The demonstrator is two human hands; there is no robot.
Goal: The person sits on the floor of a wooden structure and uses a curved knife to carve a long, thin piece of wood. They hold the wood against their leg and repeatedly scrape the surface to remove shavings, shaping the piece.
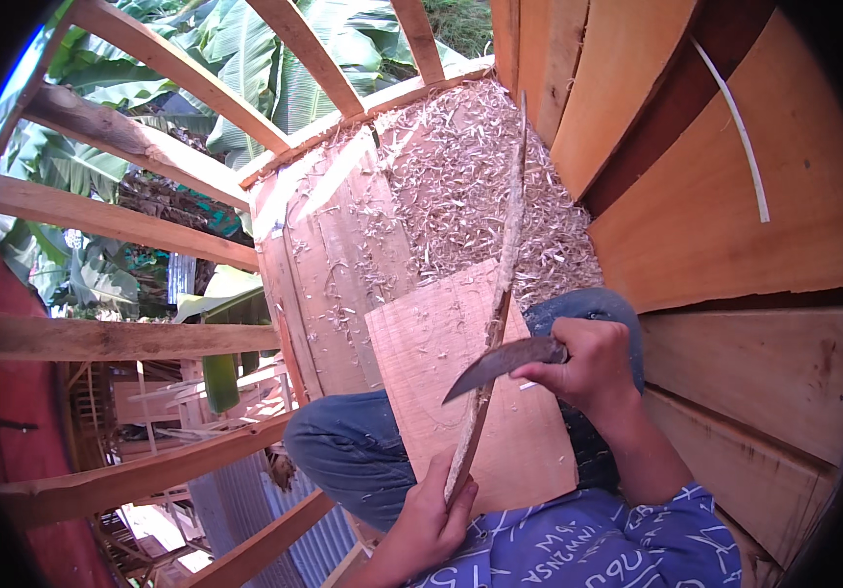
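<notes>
My left hand [439,512] is closed round the near end of a long thin wooden stick [509,245], which slants away from me toward the far wall. Bark still covers much of the stick's length. In my right hand [593,361] is a knife [505,367] with a broad curved dark blade; its handle is hidden in my fist. The blade lies across the stick, its tip pointing left. Beneath them a square wooden board [441,338] rests over my crossed legs, with a few shavings on it.
Pale wood shavings [460,176] cover the plank floor [328,265] ahead. A plank wall [715,216] rises close on my right, with a thin pale strip [735,122] against it. Wooden railing slats [127,338] stand on the left, with banana leaves [245,73] beyond.
</notes>
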